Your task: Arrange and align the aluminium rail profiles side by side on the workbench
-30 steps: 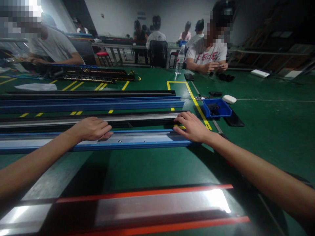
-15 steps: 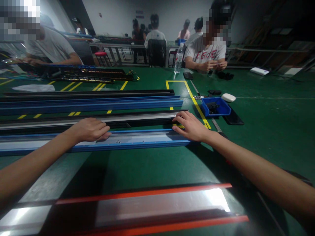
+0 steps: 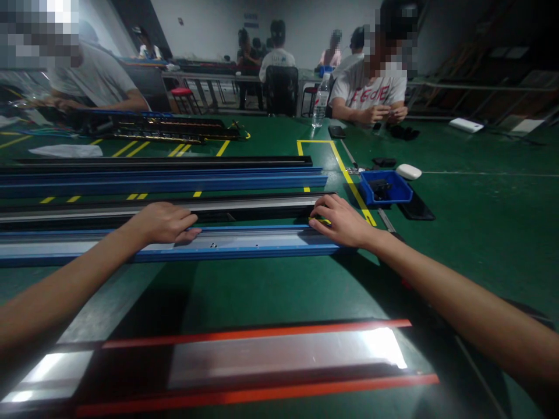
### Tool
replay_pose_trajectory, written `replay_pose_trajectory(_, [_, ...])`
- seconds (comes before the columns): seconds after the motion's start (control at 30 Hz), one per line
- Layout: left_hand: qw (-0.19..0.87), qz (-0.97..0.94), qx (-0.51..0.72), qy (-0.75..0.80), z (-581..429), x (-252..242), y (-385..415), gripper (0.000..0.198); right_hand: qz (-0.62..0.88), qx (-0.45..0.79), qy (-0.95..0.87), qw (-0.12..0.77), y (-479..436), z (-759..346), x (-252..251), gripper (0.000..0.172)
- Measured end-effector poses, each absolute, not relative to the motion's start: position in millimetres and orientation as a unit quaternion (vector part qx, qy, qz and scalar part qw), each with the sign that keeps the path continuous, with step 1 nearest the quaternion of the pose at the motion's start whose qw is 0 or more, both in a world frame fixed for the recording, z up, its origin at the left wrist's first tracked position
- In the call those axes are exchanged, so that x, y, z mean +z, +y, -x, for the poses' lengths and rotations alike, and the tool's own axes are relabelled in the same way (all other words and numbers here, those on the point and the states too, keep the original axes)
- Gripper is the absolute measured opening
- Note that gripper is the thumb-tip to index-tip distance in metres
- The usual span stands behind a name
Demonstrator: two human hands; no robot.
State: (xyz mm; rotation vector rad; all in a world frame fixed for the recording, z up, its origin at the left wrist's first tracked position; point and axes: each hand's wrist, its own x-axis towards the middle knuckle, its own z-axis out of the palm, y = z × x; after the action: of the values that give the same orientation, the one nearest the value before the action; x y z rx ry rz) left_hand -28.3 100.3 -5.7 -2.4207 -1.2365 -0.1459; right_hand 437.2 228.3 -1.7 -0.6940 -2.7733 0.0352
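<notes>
In the head view a long black rail (image 3: 262, 210) with a pale strip along it lies just behind a long blue channel (image 3: 244, 250). My left hand (image 3: 163, 224) is closed on the black rail, its fingers curled and the thumb low over the blue channel. My right hand (image 3: 343, 221) grips the right end of the same rail, fingertips on its top and the thumb on the near side. My palm hides the right tip of the blue channel.
Nearer me lies a clear panel (image 3: 271, 358) with orange edges. Behind are another blue rail (image 3: 262, 182) and black rail (image 3: 218, 162). At right sit a blue bin (image 3: 404, 195), a white case (image 3: 409, 171) and a bottle (image 3: 321, 105). Co-workers (image 3: 371, 87) sit across the table.
The view has shifted slightly, so the scene sits a little higher and further right. Both hands keep nearly the same place on the black rail.
</notes>
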Motion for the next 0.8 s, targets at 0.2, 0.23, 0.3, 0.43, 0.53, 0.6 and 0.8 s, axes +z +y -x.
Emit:
replay_pose_trajectory(0.2, [0.264, 0.885, 0.004, -0.384, 34.4, -9.9, 103.5, 0.043, 0.241, 0.010, -0.962, 0.125, 227.1, -437.8, 0.5, 0.041])
replay_pose_trajectory(0.23, [0.262, 0.887, 0.004, -0.380, 35.0, -10.2, 104.3, 0.043, 0.242, 0.009, -0.962, 0.124, 226.6, -437.9, 0.6, 0.041])
replay_pose_trajectory(0.3, [0.258, 0.888, 0.006, -0.379, 35.2, -9.7, 104.8, 0.042, 0.247, 0.008, -0.961, 0.124, 225.8, -437.9, 0.3, 0.041])
replay_pose_trajectory(0.43, [0.287, 0.887, 0.012, -0.362, 34.7, -7.4, 102.6, 0.041, 0.259, 0.006, -0.956, 0.136, 225.1, -437.0, -1.4, 0.045])
replay_pose_trajectory(0.53, [0.328, 0.874, 0.016, -0.359, 35.5, -7.1, 102.2, 0.038, 0.263, 0.016, -0.957, 0.121, 225.9, -436.2, -2.4, 0.054])
replay_pose_trajectory(0.6, [0.329, 0.869, 0.020, -0.369, 37.1, -7.9, 104.0, 0.039, 0.261, 0.031, -0.959, 0.104, 227.2, -436.2, -2.7, 0.057])
replay_pose_trajectory(0.8, [0.268, 0.870, -0.023, -0.413, 45.0, -16.4, 115.3, 0.052, 0.259, 0.056, -0.959, 0.099, 232.1, -438.6, -2.2, 0.071])
